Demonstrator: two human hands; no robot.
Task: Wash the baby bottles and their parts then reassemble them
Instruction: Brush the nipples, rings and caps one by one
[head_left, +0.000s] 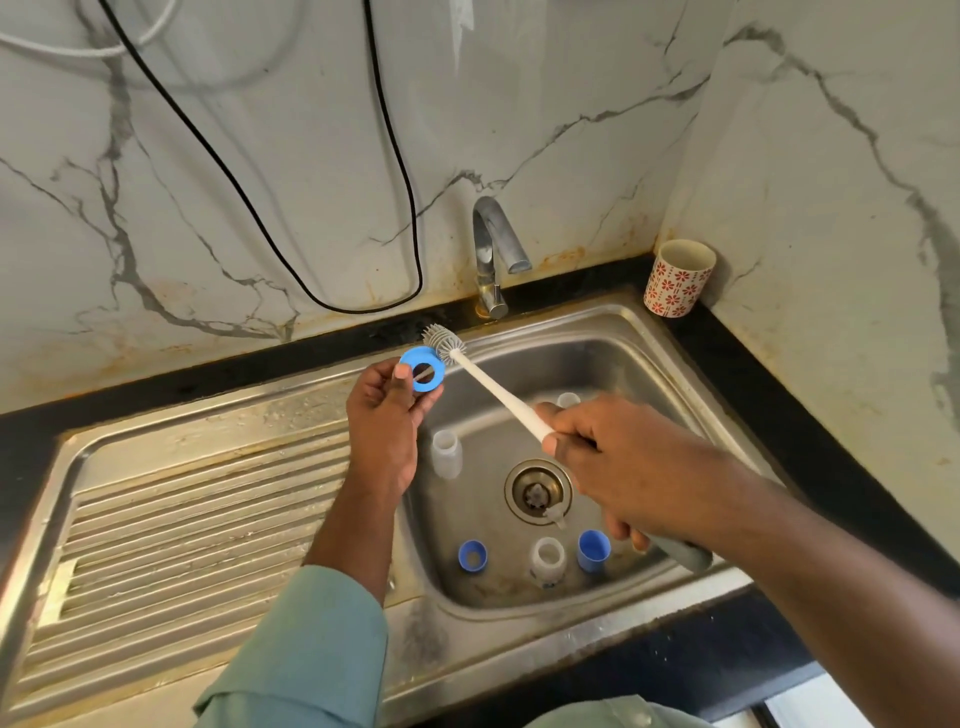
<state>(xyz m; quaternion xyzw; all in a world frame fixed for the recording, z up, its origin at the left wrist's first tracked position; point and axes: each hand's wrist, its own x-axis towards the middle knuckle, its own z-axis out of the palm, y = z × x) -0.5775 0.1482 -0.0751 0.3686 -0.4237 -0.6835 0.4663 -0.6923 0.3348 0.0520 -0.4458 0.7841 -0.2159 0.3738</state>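
Note:
My left hand (382, 415) pinches a blue screw ring (432, 370) above the sink's left edge. My right hand (618, 457) grips the white handle of a bottle brush (488, 387); its grey bristle head touches the ring's upper rim. In the basin stand a clear bottle (447, 453) on the left and another clear bottle (547, 560) at the front. A blue cap (593, 550) and a blue ring (472, 556) lie beside that front bottle. A clear teat (554, 515) rests near the drain. A further clear piece (567, 399) is half hidden behind my right hand.
The steel sink (519, 631) has a ribbed drainboard (182, 525) on the left and a drain (537, 491) in the middle. A tap (493, 249) rises at the back with no water running. A patterned cup (678, 278) stands in the back right corner. A black cable (332, 304) hangs on the wall.

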